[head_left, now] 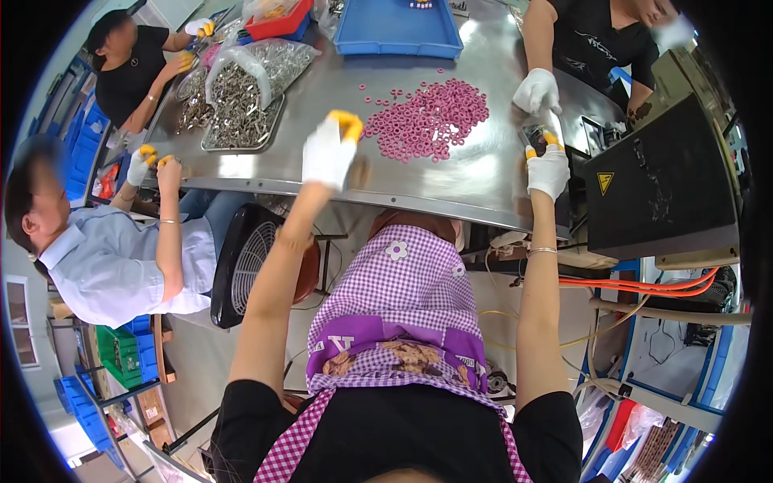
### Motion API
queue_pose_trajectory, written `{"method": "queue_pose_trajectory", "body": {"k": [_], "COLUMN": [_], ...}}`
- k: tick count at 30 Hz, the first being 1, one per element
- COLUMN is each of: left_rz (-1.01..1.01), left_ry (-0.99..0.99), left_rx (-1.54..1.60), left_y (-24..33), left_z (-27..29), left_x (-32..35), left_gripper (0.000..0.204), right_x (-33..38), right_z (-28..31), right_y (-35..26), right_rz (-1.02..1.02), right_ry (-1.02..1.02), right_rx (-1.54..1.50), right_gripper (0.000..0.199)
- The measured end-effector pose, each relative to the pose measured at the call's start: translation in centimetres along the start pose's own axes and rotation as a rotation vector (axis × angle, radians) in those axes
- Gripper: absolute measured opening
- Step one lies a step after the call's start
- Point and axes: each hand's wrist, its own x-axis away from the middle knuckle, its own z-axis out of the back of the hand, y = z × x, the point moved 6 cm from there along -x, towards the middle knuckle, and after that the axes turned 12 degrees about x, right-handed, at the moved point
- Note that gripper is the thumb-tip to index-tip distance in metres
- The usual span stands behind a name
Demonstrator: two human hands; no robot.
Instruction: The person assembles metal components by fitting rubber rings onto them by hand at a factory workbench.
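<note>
pink rings [432,118], lettered apron [398,314], triangular warning label [605,183]

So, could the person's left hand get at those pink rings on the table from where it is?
Probably yes: the gloved left hand is just left of the spread of pink rings on the metal table, and nothing seems to stand between them. Whether it holds anything is hard to tell.

Two own gloved hands [328,154] [549,171], three co-workers [133,270] [127,84] [600,40], countless pink rings [427,121], one warning triangle [605,183]
</note>
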Motion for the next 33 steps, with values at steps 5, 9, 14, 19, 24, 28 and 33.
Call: {"method": "queue_pose_trajectory", "body": {"k": [5,9,14,19,24,28,33], "left_rz": [0.007,0.109,0.596,0.775,0.938,0.95,0.937], "left_ry": [-0.389,-0.84,-0.962,-0.939,-0.868,-0.855,-0.872], "left_rx": [0.165,0.168,0.809,1.323,1.57,1.608,1.615], "left_y": [4.6,4.9,4.8,0.9,-2.5,-2.0,-1.2], "left_z": [0.9,-3.7,-13.1,-19.0,-19.5,-19.5,-19.1], "left_x": [11.8,18.1,21.4,23.2,23.9,23.7,23.3], "left_gripper": [0.018,0.028,0.025,0.025,0.025,0.028,0.027], "right_x": [-0.1,-0.5,-1.2,-2.1,-2.4,-0.4,1.0], "right_z": [0.6,0.2,0.4,1.4,1.9,0.7,-3.2], "right_y": [0.3,-0.2,0.0,-1.4,-7.8,-17.9,-23.6], "right_rz": [0.0,0.017,0.018,-0.019,0.044,0.539,0.563], "right_ry": [-0.041,-0.051,-0.014,0.004,-0.06,-0.069,-0.18], "right_rx": [0.023,0.029,0.003,0.171,0.273,-0.234,-0.045], "right_gripper": [0.039,0.039,0.04,0.041,0.04,0.038,0.05]}}
